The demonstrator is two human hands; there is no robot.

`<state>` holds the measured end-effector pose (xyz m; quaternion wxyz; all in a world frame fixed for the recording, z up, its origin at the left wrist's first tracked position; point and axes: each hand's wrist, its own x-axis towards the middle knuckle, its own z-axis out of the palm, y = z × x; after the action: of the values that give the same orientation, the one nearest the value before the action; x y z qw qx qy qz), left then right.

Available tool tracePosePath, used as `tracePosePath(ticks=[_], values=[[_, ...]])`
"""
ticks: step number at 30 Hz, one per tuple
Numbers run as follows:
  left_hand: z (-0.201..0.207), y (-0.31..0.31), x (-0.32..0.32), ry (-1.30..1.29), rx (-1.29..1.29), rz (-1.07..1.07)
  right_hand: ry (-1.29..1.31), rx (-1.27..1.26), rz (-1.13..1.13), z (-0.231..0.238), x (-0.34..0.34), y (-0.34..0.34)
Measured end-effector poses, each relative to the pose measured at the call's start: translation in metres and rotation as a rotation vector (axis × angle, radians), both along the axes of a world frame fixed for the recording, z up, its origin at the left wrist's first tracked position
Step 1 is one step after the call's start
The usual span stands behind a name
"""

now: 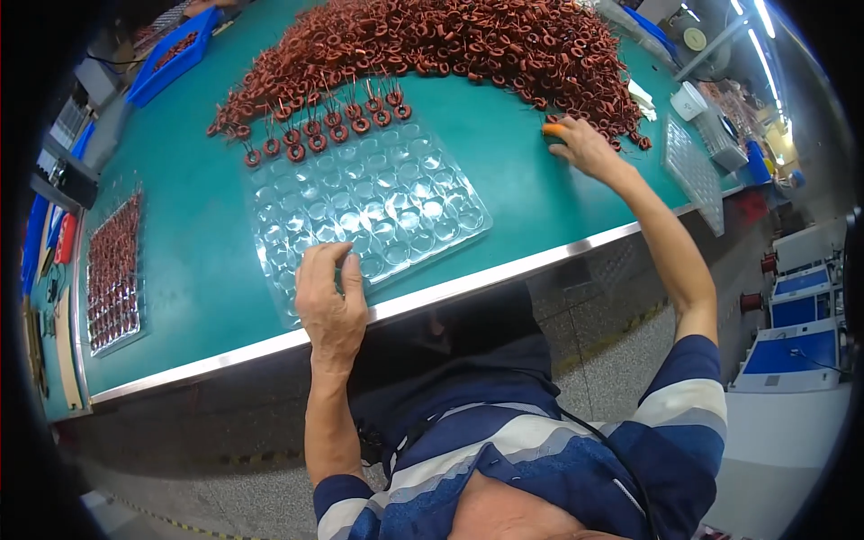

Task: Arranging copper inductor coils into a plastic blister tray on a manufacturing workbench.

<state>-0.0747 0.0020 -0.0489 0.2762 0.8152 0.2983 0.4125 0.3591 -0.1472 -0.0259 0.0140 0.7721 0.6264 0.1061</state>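
Apparently steadying tray (364,202) near front edge of table (531,207)
Rests left hand (331,292), loosely open, over near-left corner — holds right hand (585,147) by rings (504,49); cannot tell if grasping.

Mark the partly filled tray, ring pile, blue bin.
Partly filled tray (364,190), head view: bare pocket near its middle.
Ring pile (450,40), head view: middle of the heap.
Blue bin (177,73), head view: side wall.

The tray (364,191) is glossy plastic, the tabletop (513,171) smooth, its edging (504,271) metal.
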Motion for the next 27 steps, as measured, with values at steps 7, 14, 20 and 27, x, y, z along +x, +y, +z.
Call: tracePosePath(ticks=[7,14,20,27], values=[[-0.005,-0.019,0.012,-0.031,0.171,0.007,0.04,0.165,0.005,-0.014,-0.009,-0.009],[0.022,-0.065,0.091,-0.017,0.132,-0.276,1.216,0.611,-0.092,0.018,-0.143,0.012],[0.01,-0.058,0.094,-0.134,0.082,-0.267,1.291,0.753,0.054,0.008,-0.23,0.017],[0.02,-0.052,0.068,-0.141,-0.404,-0.522,1.082,0.673,0.078,0.029,-0.211,-0.002]])
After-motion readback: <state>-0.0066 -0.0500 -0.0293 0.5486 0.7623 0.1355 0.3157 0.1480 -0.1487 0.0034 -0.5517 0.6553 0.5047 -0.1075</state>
